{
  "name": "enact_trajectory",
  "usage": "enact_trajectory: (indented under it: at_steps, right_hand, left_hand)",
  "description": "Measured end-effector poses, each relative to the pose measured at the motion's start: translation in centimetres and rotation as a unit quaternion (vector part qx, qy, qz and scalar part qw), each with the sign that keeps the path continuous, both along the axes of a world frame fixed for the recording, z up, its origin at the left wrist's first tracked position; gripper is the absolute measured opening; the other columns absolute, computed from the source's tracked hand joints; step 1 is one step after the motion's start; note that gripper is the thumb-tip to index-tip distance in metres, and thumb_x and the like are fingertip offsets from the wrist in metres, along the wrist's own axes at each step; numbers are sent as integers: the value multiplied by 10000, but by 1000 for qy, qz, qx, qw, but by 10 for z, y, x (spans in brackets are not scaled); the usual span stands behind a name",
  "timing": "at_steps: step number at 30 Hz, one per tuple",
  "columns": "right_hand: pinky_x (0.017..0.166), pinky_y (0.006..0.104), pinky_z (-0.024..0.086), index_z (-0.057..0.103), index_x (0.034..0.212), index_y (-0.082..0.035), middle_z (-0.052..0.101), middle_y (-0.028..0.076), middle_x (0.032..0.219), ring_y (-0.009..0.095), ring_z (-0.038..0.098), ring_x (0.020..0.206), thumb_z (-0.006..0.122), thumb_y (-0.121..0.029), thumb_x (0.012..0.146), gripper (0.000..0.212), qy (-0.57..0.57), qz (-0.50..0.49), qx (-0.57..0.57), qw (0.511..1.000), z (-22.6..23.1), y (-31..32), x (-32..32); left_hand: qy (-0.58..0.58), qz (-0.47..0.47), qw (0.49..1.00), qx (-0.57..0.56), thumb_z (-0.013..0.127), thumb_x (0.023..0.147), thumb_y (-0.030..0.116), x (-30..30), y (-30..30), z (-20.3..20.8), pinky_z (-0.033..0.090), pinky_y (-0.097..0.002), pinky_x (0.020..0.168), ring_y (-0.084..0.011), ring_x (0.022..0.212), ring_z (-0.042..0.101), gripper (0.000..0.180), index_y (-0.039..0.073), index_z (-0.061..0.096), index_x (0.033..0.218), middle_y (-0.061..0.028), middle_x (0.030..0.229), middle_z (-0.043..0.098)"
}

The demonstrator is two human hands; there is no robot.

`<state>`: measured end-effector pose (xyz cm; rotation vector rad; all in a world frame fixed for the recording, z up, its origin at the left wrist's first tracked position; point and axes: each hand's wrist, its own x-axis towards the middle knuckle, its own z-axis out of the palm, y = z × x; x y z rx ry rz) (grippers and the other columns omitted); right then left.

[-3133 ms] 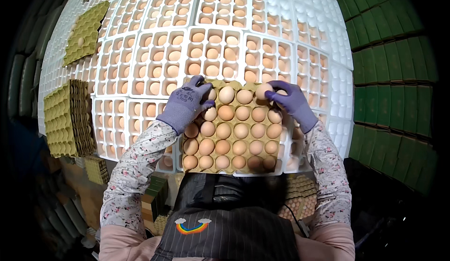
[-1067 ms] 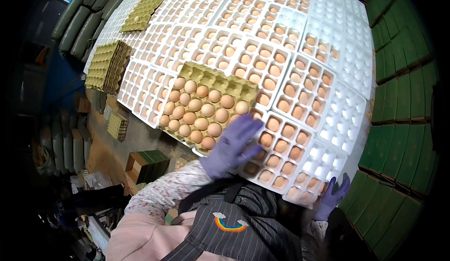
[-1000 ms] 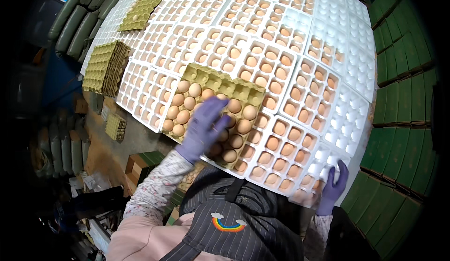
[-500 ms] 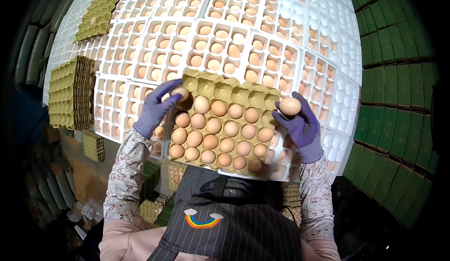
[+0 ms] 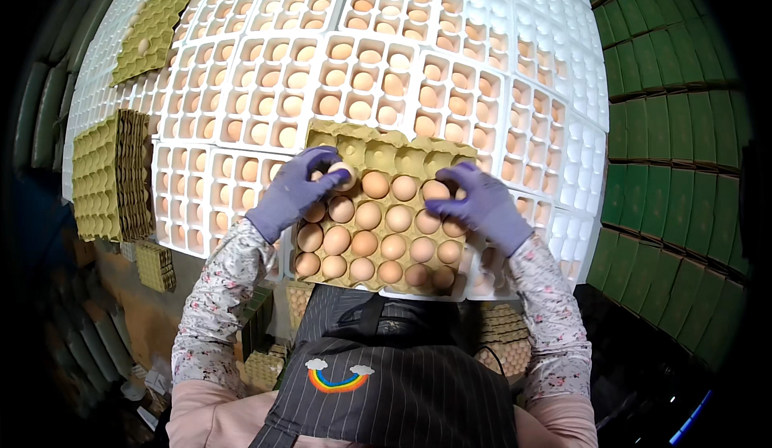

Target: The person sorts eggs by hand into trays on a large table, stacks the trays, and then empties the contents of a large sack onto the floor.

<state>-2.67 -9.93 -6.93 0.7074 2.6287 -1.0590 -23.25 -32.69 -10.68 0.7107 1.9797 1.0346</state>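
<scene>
A tan pulp egg tray [image 5: 386,157] with several rows of brown eggs lies in front of me, its far row of cups bare. My left hand [image 5: 299,192], in a purple glove, pinches a brown egg [image 5: 344,178] at the tray's upper left. From the right, my gloved right hand [image 5: 482,207] curls thumb and fingers round another egg [image 5: 435,191] in the same row. Two eggs sit between the hands, untouched. My right palm is turned away, so anything inside it is hidden.
White foam trays [image 5: 205,146] of eggs spread around and beyond the pulp tray, with unfilled ones [image 5: 581,170] at the right. Stacked pulp trays [image 5: 108,178] stand at the left; a loose one [image 5: 153,34] holds one egg. Green boxes [image 5: 667,191] are piled on the right.
Both hands have moved inward over the tray from its sides, to eggs in its farthest filled row. The egg seen in my right hand before no longer shows there.
</scene>
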Motion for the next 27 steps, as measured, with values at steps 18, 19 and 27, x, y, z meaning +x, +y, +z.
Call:
enact_trajectory:
  at_steps: [18,19,27]
  right_hand:
    - [765,389,511,641,986,-85,446,68,1391,273,576,957,722,-403,755,402,47,143,284,947,-43,-39,-23]
    - [773,392,509,645,1008,-90,457,71,1381,280,574,975,721,-400,762,403,61,127,256,957,-38,-36,-22]
    - [749,259,504,488,1295,-17,597,54,1056,111,596,837,336,-534,1009,610,168,-360,-485,779,27,-11,94]
  left_hand:
    - [-433,70,895,85,377,992,553,41,7,37,505,-296,829,-159,948,591,598,72,510,1321,-67,1149,616]
    - [-446,78,888,77,372,990,560,45,5,45,511,-280,802,-155,945,592,606,73,506,1326,-62,1139,618]
    - [-498,29,863,81,270,978,624,101,40,58,548,-294,762,-188,934,631,715,73,427,1406,-115,1207,610]
